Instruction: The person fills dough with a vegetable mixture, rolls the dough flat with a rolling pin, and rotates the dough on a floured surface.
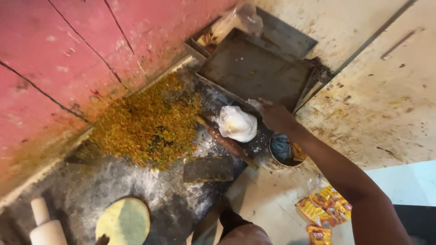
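Floured slab (113, 181), hand (274, 117) near knotted, perhaps flour-filled bag (237, 123)

A rough street-food kitchen: floured dark desk (136, 181), heaped yellow-green filling (147, 127), rolled dough disc (123, 221), rolling pin (227, 143), metal trays (254, 68)

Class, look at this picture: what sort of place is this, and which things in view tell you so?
Probably a small, well-used food-preparation spot. A rolled-out disc of dough and a wooden rolling pin lie on the floury dark worktop, beside a heap of chopped yellow-green filling and metal trays.
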